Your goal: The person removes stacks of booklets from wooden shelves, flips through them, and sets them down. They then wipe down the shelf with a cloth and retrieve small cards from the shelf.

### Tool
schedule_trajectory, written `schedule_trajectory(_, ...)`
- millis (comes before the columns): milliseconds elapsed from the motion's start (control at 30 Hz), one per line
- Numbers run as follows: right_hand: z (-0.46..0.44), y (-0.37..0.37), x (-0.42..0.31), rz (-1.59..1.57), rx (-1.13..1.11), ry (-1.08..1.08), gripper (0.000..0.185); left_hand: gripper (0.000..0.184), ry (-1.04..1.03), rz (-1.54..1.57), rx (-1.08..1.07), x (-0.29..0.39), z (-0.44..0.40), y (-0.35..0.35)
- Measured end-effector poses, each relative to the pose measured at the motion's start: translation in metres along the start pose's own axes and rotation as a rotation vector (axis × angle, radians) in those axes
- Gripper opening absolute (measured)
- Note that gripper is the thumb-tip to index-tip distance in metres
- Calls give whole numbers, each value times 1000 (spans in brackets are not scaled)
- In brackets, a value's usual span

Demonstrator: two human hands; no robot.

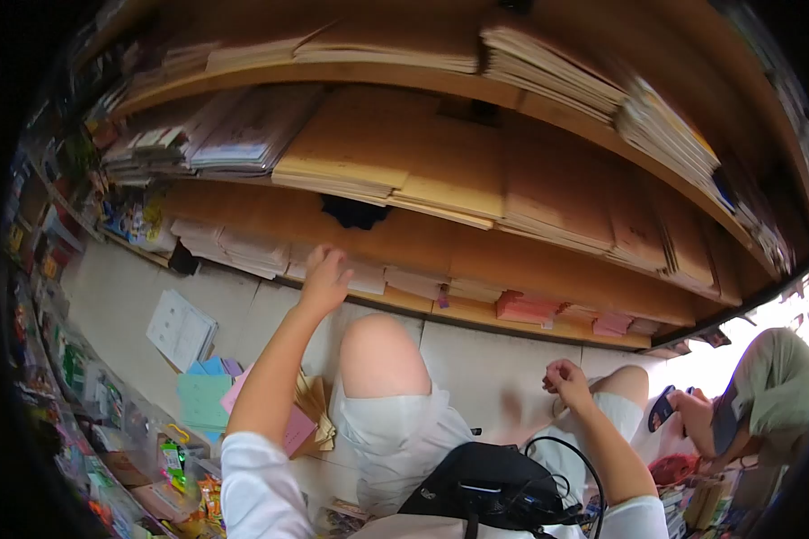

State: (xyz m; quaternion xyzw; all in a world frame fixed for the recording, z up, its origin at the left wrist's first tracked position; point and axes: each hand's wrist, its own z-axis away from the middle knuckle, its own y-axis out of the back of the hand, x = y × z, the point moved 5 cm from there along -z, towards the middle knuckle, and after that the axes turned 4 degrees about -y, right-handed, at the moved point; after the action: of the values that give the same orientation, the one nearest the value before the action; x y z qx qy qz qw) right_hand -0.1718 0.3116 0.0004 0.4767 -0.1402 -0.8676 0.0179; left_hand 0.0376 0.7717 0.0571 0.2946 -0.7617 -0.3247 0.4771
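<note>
My left hand (pixel 327 280) is raised in front of the lowest shelf, its fingers bent and partly curled, near white paper stacks (pixel 234 249). Whether it holds anything is unclear. My right hand (pixel 566 381) hovers above my right knee with its fingers curled in; anything inside is too small to make out. A dark cloth-like thing (pixel 354 212) hangs at the shelf above my left hand. Pink paper bundles (pixel 525 307) lie on the lowest shelf between my hands and the shelf's right end.
Brown envelope stacks (pixel 449 184) fill the middle shelf. White printed sheets (pixel 180 328) and green folders (pixel 204 401) lie on the floor at left. A black bag (pixel 472 481) rests on my lap. Another person's leg (pixel 777 386) is at right. Packaged goods line the left.
</note>
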Motion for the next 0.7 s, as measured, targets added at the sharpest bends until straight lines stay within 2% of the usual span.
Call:
schedule_trajectory(67, 5, 1, 7, 17, 10, -19, 11, 41, 98, -147, 46, -23, -32, -34)
schedule_trajectory(133, 10, -1, 7, 27, -2, -43, 9, 56, 187, -97, -39, -28, -67, -48)
schedule_trajectory(233, 18, -8, -1, 47, -21, -57, 8, 66, 118, -318, 78, -47, -107, -78)
schedule_trajectory(333, 29, -15, -22, 193, 4, -58, 8, 72, 45, -286, 54, -68, -130, -108)
schedule_trajectory(433, 17, -24, -35, 131, -55, -9, 8, 71, -1, -169, -10, -73, -134, -122)
schedule_trajectory(467, 9, -28, -44, 204, -53, -23, 6, 63, -26, -241, -21, -63, -127, -119)
schedule_trajectory(567, -28, -54, -81, 302, -153, 93, 9, 56, 106, 64, -537, -18, -109, -117)
schedule_trajectory(633, -50, -76, -98, 366, -149, 151, 14, 54, -94, 37, -499, 21, -94, -126)
schedule_trajectory(667, -61, -89, -113, 489, -141, 264, 17, 53, -197, 26, -469, 36, -90, -127)
schedule_trajectory(700, -66, -104, -133, 562, -106, 382, 21, 54, -194, 93, -494, 44, -90, -127)
